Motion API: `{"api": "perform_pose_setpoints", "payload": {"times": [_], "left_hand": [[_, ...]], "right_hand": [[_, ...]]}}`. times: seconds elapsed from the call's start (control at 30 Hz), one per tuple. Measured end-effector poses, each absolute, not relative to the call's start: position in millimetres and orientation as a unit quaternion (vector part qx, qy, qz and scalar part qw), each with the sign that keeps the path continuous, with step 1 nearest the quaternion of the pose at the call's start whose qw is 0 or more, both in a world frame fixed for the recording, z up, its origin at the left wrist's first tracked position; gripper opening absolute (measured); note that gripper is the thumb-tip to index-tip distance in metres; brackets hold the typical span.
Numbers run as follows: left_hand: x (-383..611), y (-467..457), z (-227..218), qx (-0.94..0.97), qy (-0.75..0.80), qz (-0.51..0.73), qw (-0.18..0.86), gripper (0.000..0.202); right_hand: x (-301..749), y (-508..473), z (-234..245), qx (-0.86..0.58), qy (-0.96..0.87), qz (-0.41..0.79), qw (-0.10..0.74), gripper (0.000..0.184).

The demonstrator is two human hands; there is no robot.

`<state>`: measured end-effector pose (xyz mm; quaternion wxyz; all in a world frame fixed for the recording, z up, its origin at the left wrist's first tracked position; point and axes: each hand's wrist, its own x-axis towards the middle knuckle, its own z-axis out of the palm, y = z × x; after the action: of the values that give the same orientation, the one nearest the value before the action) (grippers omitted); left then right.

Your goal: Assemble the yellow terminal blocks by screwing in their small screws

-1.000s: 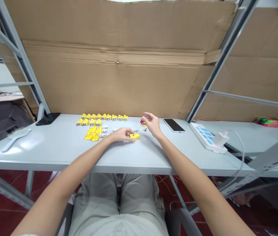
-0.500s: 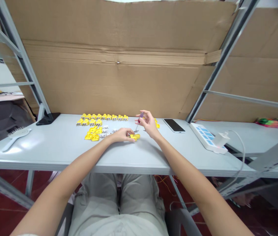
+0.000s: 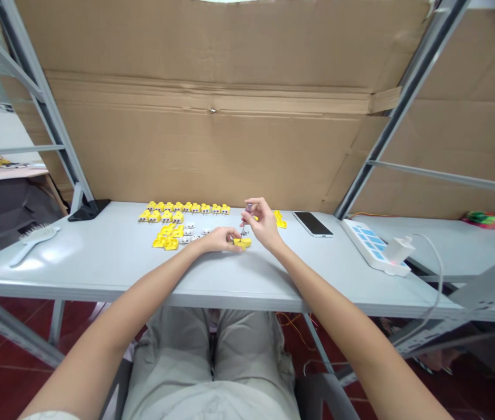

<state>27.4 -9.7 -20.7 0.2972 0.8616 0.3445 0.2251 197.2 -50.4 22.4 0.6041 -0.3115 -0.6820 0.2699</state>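
Note:
My left hand (image 3: pixel 221 240) rests on the table, its fingers closed on a small yellow plastic piece (image 3: pixel 244 243). Above it, my right hand (image 3: pixel 263 223) grips the handle of a screwdriver (image 3: pixel 248 208), whose thin shaft points down at the yellow piece. The tip's exact contact point is too small to make out. To the left lie several loose yellow shells (image 3: pixel 169 236) and small white parts (image 3: pixel 187 239). Several yellow pieces with eye-like dots (image 3: pixel 178 217) stand in rows behind them. Part of another yellow group (image 3: pixel 280 219) shows behind my right hand.
A phone (image 3: pixel 312 224) lies right of my hands. Farther right sits a white power strip (image 3: pixel 376 248) with a plugged-in charger (image 3: pixel 399 249) and cable. A hairbrush (image 3: pixel 35 242) lies at the far left. Cardboard (image 3: pixel 212 157) walls off the table's (image 3: pixel 111 256) back.
The screwdriver handle has turned slightly in my right fingers and stands a bit more upright. My left hand stays at the yellow piece. The whole view has shifted a little.

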Motion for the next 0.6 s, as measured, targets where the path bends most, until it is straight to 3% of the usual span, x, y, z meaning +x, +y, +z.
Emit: {"api": "perform_pose_setpoints", "payload": {"times": [0.13,0.33,0.6], "left_hand": [[28.0,-9.5,-20.4,0.861,0.341,0.226,0.301,0.051],[28.2,-10.4,-19.8,0.856,0.355,0.225,0.301,0.054],[28.8,-10.6,-19.6,0.855,0.359,0.224,0.3,0.052]], "right_hand": [[196.0,-52.0,23.8,-0.332,-0.686,0.225,0.607,0.036],[199.6,-49.6,24.7,-0.299,-0.682,0.321,0.585,0.043],[202.5,-49.0,26.2,-0.306,-0.668,0.313,0.601,0.046]]}}
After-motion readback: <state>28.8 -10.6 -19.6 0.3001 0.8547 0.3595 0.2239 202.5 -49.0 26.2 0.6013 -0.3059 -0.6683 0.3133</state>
